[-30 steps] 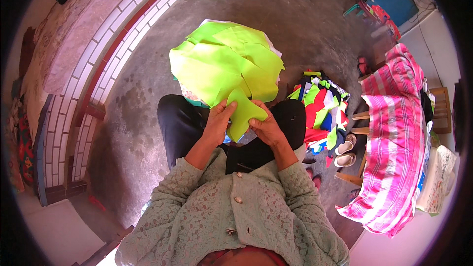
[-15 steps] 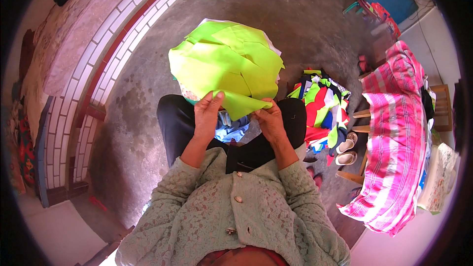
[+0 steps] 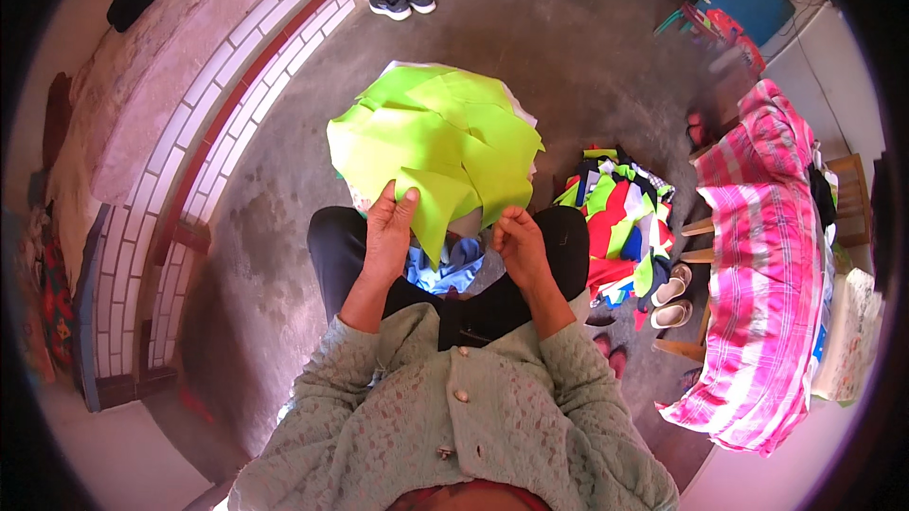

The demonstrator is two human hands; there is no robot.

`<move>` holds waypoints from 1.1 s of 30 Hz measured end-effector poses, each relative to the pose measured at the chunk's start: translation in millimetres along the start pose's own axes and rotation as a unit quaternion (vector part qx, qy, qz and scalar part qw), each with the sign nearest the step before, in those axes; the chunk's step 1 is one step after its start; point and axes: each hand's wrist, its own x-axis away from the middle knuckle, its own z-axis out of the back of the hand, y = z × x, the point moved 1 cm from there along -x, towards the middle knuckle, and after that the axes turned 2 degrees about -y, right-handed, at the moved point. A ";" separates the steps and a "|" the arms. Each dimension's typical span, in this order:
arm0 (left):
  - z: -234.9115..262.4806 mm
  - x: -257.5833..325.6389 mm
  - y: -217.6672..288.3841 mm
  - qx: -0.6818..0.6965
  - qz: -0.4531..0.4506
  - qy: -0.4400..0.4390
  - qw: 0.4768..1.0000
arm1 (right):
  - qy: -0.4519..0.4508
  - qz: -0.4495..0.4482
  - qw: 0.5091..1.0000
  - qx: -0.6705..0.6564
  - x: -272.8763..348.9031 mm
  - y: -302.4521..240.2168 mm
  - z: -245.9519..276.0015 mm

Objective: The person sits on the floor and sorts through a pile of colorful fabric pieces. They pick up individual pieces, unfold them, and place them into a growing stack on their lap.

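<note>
A spread of bright yellow-green cloth (image 3: 445,137) lies in front of my knees, over something mostly hidden, with a whitish edge showing around its far side. My left hand (image 3: 386,232) pinches the near edge of this cloth between thumb and fingers, and a pointed corner hangs down beside it. Just off the cloth's near right edge, my right hand (image 3: 521,244) is closed in a pinch; whatever is between its fingertips is too small to make out. Below the hanging corner, blue cloth (image 3: 447,267) shows between my legs.
To the right of my knee is a heap of multicoloured cloth scraps (image 3: 620,217). Beyond it stand light slippers (image 3: 672,298) and a seat draped in pink plaid fabric (image 3: 762,293). Dark shoes (image 3: 402,3) sit at the far side. A white-tiled ledge (image 3: 204,118) runs along the left.
My right hand has come off the cloth's edge, staying pinched. The corner once stretched between both hands now hangs down by my left hand. The whole view has shifted slightly.
</note>
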 end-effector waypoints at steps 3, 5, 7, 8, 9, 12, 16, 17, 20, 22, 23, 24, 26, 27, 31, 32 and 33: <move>-16.9 -12.7 7.7 -0.030 -0.022 -0.049 0.998 | 0.010 -0.020 1.000 0.001 -1.1 2.8 4.9; -30.2 -25.6 14.1 -0.051 -0.047 -0.099 0.993 | 0.021 -0.037 0.999 0.007 -1.1 3.1 5.9; -48.8 -38.1 28.3 -0.065 -0.060 -0.125 0.988 | 0.021 -0.049 0.998 0.018 -1.3 2.0 5.8; -58.0 -43.4 36.9 -0.060 -0.062 -0.129 0.988 | 0.033 -0.055 0.998 0.021 -1.9 3.6 5.9; -64.6 -49.5 44.6 -0.055 -0.064 -0.135 0.987 | 0.047 -0.061 0.997 0.025 -2.0 3.4 5.9; -62.5 -78.3 50.5 -0.059 -0.105 -0.103 0.987 | 0.030 -0.072 0.997 0.020 -0.1 0.5 6.5; 4.7 -129.5 2.3 -0.158 -0.106 -0.041 0.981 | 0.017 -0.082 0.996 0.031 -1.6 1.0 6.9; 24.0 -141.0 -13.2 -0.198 -0.115 -0.030 0.973 | 0.017 -0.085 0.996 0.034 -2.0 1.5 6.8; 38.8 -140.6 -18.4 -0.259 0.017 -0.015 0.966 | 0.020 -0.080 0.996 0.028 -3.2 3.2 11.6; 40.2 -139.8 -15.2 -0.241 0.028 -0.011 0.970 | 0.022 -0.086 0.995 0.035 -3.4 4.1 12.4; 37.2 -139.3 -10.4 -0.231 0.034 -0.009 0.972 | 0.024 -0.088 0.995 0.040 -3.2 3.6 12.8; 33.5 -139.7 -5.6 -0.229 0.031 -0.012 0.973 | 0.029 -0.089 0.995 0.037 -3.1 3.3 12.6; 27.6 -141.1 3.2 -0.223 0.025 -0.015 0.974 | 0.037 -0.091 0.995 0.032 -3.1 2.7 10.8; 31.2 -145.1 3.0 -0.262 0.014 -0.015 0.965 | 0.031 -0.090 0.995 0.036 -3.0 2.1 9.9; 60.4 -158.7 -11.2 -0.367 -0.071 0.008 0.928 | 0.023 -0.091 0.995 0.046 -2.4 1.7 7.4; 57.9 -157.6 -9.9 -0.380 -0.102 0.015 0.919 | 0.028 -0.090 0.994 0.046 -1.9 2.1 8.7; 56.6 -155.8 -9.2 -0.401 -0.090 0.048 0.910 | 0.024 -0.087 0.995 0.044 -2.2 2.3 10.4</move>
